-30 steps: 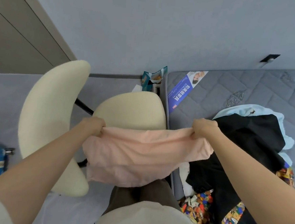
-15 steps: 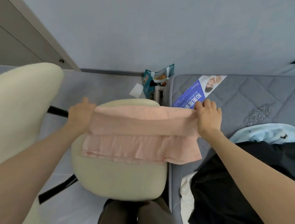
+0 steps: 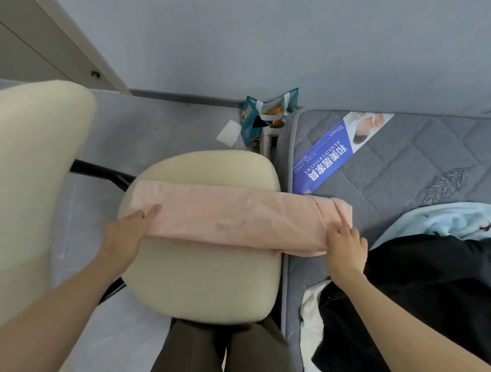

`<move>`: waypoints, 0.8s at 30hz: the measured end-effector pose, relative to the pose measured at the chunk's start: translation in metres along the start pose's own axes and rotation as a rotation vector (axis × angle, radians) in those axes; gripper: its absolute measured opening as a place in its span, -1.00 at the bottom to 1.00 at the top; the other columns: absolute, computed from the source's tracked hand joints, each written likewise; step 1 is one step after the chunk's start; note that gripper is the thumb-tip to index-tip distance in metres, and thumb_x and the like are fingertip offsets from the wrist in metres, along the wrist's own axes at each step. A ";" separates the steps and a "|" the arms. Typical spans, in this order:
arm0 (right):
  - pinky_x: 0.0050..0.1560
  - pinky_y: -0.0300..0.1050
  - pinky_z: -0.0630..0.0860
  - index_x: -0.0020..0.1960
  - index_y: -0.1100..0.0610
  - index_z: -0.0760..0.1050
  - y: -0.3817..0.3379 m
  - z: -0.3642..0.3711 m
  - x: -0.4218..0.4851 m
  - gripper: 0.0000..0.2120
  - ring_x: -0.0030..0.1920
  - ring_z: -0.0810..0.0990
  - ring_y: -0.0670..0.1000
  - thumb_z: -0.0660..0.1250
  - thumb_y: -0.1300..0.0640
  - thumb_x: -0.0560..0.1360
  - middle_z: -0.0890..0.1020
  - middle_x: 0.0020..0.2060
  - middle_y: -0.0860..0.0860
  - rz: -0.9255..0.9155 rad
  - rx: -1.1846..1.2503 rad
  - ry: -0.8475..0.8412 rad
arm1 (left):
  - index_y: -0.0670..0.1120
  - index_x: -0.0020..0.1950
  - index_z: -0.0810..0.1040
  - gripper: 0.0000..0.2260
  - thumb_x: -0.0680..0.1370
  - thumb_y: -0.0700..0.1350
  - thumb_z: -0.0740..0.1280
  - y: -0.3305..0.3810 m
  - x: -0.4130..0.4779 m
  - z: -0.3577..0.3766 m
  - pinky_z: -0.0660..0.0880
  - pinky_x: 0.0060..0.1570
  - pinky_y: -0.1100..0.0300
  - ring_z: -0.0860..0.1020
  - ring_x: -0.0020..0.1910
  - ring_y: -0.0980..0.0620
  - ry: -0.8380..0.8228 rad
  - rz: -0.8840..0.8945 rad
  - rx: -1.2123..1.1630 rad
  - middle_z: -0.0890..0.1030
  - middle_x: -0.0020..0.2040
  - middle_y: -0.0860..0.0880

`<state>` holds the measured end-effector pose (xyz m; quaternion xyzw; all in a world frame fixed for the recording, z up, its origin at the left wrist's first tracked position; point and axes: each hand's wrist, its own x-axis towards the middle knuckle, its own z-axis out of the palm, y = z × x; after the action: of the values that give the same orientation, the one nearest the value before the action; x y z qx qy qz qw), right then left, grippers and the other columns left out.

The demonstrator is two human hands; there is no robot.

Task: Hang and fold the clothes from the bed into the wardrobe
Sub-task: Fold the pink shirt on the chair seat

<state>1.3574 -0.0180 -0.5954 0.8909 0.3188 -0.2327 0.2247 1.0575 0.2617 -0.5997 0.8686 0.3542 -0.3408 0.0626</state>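
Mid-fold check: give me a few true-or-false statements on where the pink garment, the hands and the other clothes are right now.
1. The pink garment lies folded across the chair seat. True.
2. Its right end reaches over the mattress. True.
3. The black clothes lie on the chair. False: they lie on the mattress.
4. Both hands are clear of the garment. False: the left hand touches its left end, the right hand its right end.
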 end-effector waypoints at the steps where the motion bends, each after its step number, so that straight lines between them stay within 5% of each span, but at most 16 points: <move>1: 0.17 -0.09 0.34 0.24 0.08 0.42 0.000 0.005 -0.003 -0.71 0.23 0.39 0.08 0.21 0.24 0.53 0.43 0.26 0.05 0.011 -0.018 -0.048 | 0.12 0.57 -0.17 -0.37 0.60 -0.22 0.07 0.000 -0.001 0.006 0.42 -0.12 0.17 0.56 0.03 -0.03 -0.028 0.002 0.019 0.43 0.20 -0.03; 3: 0.24 -0.08 0.33 0.30 0.06 0.40 -0.001 0.014 -0.008 -0.67 0.28 0.37 0.09 0.23 0.20 0.54 0.39 0.31 0.06 0.021 -0.061 -0.141 | 0.14 0.56 -0.17 -0.38 0.61 -0.17 0.08 -0.001 -0.006 0.017 0.44 -0.10 0.18 0.56 0.05 -0.04 -0.142 -0.034 -0.013 0.45 0.21 -0.04; 6: 0.27 -0.08 0.31 0.40 0.08 0.29 -0.010 0.018 -0.013 -0.56 0.34 0.31 0.09 0.27 0.14 0.54 0.33 0.36 0.08 0.065 -0.114 -0.230 | 0.03 0.36 0.35 -0.62 0.59 0.14 0.22 0.006 -0.014 0.035 0.41 -0.19 0.26 0.55 0.15 -0.12 -0.234 0.039 -0.082 0.53 0.24 -0.13; 8: 0.20 -0.11 0.33 0.42 0.11 0.23 -0.022 0.017 -0.012 -0.54 0.31 0.33 0.07 0.23 0.15 0.55 0.34 0.33 0.08 0.111 -0.044 -0.193 | 0.00 0.35 0.34 -0.56 0.54 0.15 0.29 0.016 -0.011 0.033 0.42 -0.15 0.22 0.54 0.16 -0.09 -0.266 0.073 -0.097 0.56 0.21 -0.07; 11: 0.14 -0.08 0.30 0.36 0.08 0.27 -0.053 0.011 -0.008 -0.56 0.22 0.33 0.12 0.14 0.25 0.50 0.32 0.29 0.09 -0.031 0.088 -0.002 | -0.10 0.25 0.45 -0.66 0.54 0.04 0.25 0.045 0.000 0.021 0.46 0.02 0.04 0.49 0.14 -0.11 0.034 0.194 -0.137 0.53 0.18 -0.07; 13: 0.30 0.05 0.18 0.46 0.01 0.17 -0.079 0.007 -0.004 -0.43 0.36 0.15 0.18 0.10 0.28 0.47 0.14 0.45 0.13 -0.189 0.191 0.047 | -0.13 0.27 0.48 -0.68 0.56 -0.03 0.21 0.071 0.009 0.009 0.41 0.12 -0.01 0.43 0.22 -0.15 0.192 0.289 -0.226 0.46 0.29 -0.15; 15: 0.43 0.14 -0.05 0.55 -0.02 -0.02 -0.105 0.006 0.000 -0.33 0.49 -0.12 0.15 0.08 0.30 0.51 -0.12 0.55 0.09 -0.268 0.278 0.041 | 0.02 0.53 0.19 -0.53 0.61 -0.01 0.13 0.098 0.022 0.007 0.23 0.35 -0.08 0.15 0.49 -0.14 0.179 0.312 -0.219 0.14 0.54 -0.11; 18: 0.47 0.22 -0.18 0.57 -0.04 -0.18 -0.123 0.017 0.012 -0.35 0.53 -0.25 0.16 0.06 0.23 0.59 -0.25 0.55 0.05 -0.309 0.246 0.047 | 0.21 0.52 -0.28 -0.35 0.61 0.19 0.10 0.128 0.043 0.020 0.08 0.34 -0.37 -0.27 0.52 -0.25 0.051 0.265 -0.204 -0.30 0.56 -0.04; 24: 0.49 0.07 -0.03 0.56 -0.04 -0.04 -0.055 0.047 0.030 -0.50 0.50 0.08 0.15 -0.04 -0.01 0.65 -0.01 0.56 0.07 -0.005 0.330 0.065 | 0.33 0.27 -0.60 -0.08 0.32 0.55 0.08 0.124 0.064 0.061 -0.01 0.19 -0.58 -0.49 0.42 -0.24 -0.055 0.113 -0.221 -0.64 0.36 0.02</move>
<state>1.3286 0.0083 -0.6633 0.9219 0.2858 -0.2536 0.0643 1.1387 0.1849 -0.7032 0.8653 0.3384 -0.3192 0.1867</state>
